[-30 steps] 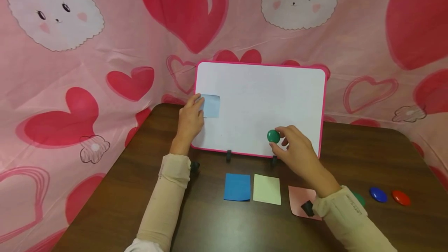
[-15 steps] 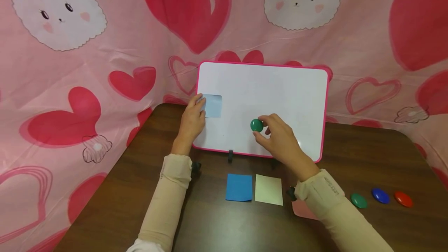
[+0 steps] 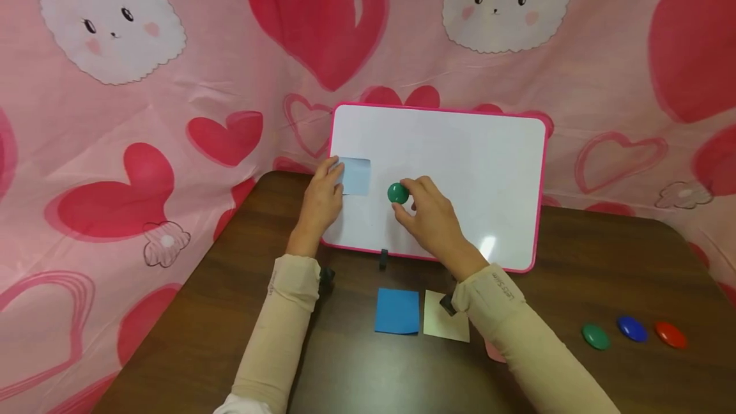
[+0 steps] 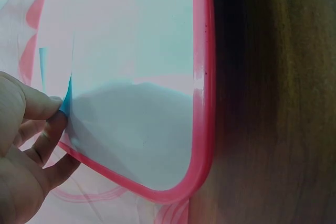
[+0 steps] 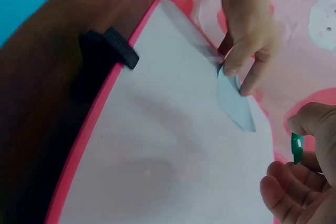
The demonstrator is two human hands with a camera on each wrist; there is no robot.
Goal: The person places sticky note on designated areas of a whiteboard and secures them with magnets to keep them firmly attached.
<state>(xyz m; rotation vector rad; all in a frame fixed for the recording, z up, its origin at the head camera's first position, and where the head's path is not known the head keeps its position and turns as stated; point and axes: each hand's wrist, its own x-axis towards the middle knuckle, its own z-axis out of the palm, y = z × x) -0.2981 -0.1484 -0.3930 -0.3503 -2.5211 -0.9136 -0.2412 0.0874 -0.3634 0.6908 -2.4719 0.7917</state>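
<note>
While the left hand [image 3: 319,202] pinches a pale blue, kinda curled note [image 3: 356,176] at the board [image 3: 471,158], the right hand [image 3: 432,217] grips a shiny round green disc [image 3: 397,193].

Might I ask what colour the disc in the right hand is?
The disc is green, clearest in the head view.

Pink cloth [image 3: 221,62] fills the background, red hearts [image 3: 225,139] and white cartoon faces [image 3: 508,27] all over it! Down on the dark table [image 3: 598,273], a green disc [image 3: 595,336], blue disc [image 3: 632,328] and red disc [image 3: 671,334] line up; a blue note [image 3: 397,311] lies just beside a pale yellow note [image 3: 441,324].
</note>
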